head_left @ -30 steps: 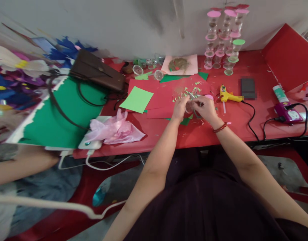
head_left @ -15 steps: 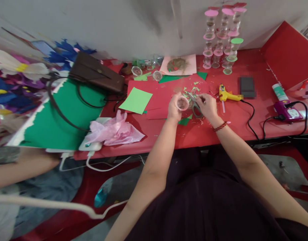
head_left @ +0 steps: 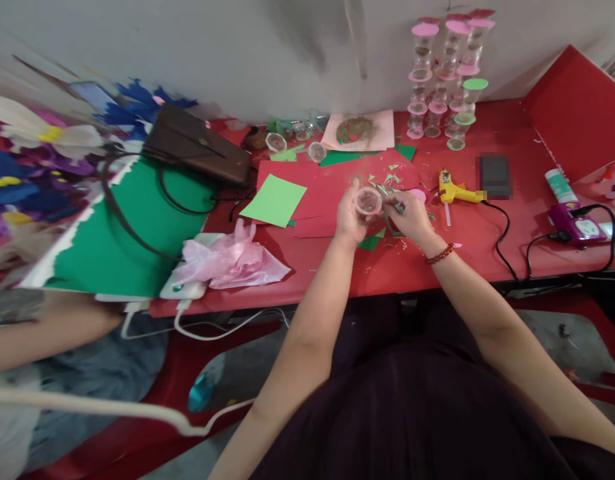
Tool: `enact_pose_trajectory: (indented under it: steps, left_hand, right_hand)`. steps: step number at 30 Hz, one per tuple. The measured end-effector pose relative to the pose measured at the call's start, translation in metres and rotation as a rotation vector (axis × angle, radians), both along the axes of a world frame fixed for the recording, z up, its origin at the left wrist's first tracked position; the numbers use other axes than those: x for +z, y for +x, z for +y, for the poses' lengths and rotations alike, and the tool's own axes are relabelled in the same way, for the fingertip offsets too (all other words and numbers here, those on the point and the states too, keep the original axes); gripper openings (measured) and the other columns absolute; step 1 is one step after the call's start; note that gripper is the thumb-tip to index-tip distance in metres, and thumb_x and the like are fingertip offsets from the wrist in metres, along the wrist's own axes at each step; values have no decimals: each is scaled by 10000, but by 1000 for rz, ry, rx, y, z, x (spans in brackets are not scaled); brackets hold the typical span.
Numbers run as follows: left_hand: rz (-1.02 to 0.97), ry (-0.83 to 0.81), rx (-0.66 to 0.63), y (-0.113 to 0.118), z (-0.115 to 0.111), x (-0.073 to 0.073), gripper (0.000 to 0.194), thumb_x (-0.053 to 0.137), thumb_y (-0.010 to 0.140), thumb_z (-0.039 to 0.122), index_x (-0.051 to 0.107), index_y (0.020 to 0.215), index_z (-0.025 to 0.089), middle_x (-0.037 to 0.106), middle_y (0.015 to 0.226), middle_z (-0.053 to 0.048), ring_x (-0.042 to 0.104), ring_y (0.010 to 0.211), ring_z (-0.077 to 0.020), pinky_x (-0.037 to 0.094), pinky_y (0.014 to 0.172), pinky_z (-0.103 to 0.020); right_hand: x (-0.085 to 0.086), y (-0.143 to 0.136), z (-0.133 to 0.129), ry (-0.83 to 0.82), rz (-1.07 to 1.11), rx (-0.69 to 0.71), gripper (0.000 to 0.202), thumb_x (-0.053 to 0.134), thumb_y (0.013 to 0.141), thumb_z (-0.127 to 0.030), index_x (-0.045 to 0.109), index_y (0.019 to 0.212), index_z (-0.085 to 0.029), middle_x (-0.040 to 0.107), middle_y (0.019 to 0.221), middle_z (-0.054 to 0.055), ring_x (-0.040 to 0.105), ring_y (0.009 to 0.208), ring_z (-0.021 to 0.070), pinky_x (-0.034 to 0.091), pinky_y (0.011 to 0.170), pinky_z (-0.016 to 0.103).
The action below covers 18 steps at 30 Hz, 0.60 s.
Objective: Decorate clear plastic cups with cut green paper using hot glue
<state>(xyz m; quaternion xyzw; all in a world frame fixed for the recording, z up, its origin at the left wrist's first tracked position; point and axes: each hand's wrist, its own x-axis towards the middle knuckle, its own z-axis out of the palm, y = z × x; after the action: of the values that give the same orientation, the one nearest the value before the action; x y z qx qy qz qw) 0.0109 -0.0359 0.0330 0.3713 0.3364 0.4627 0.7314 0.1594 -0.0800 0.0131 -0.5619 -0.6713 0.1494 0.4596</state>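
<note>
My left hand (head_left: 350, 215) is wrapped around a clear plastic cup (head_left: 368, 201), its round mouth facing up toward me. Close by on the right, my right hand (head_left: 411, 212) has thumb and fingers pinched together beside the cup's rim; what lies between the fingertips is too small to make out. A pair of scissors (head_left: 395, 231) shows partly under that hand, mostly hidden by the hand and the cup. Green paper scraps (head_left: 391, 179) are scattered just beyond, and a pink paper disc (head_left: 418, 195) peeks out behind my right hand.
A yellow glue gun (head_left: 457, 192) with a cord lies right, before a purple power socket (head_left: 577, 227). Stacked cup towers (head_left: 440, 80) stand at the back. Left are light green paper (head_left: 275, 200), a pink plastic bag (head_left: 235, 257), a brown handbag (head_left: 197, 143) and another person's arm (head_left: 62, 330).
My right hand has shifted slightly left, its fingertips now beside the cup's rim and covering more of the scissors. The cup has moved slightly right in my left hand's grasp.
</note>
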Motion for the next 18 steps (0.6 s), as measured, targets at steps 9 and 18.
enact_pose_trajectory:
  steps: [9,18]
  left_hand:
    - [-6,215,-32,-6,7,-21,311,770,829,512,782,1017,265,795,988,-24,675,728,-134,478,598,-253]
    - [66,366,-206,-4,-2,-24,518,947,678,416,800,1163,311,802,1198,-32,737,1082,-237,595,948,-379]
  right_hand:
    - [-7,6,3,90,42,-156,295,539,908,-90,777,1003,-236,817,1001,61,717,954,241,551,929,416]
    - [-7,3,1,112,109,-244,32,722,887,-257,709,865,-239,763,851,17,677,786,192,533,795,355]
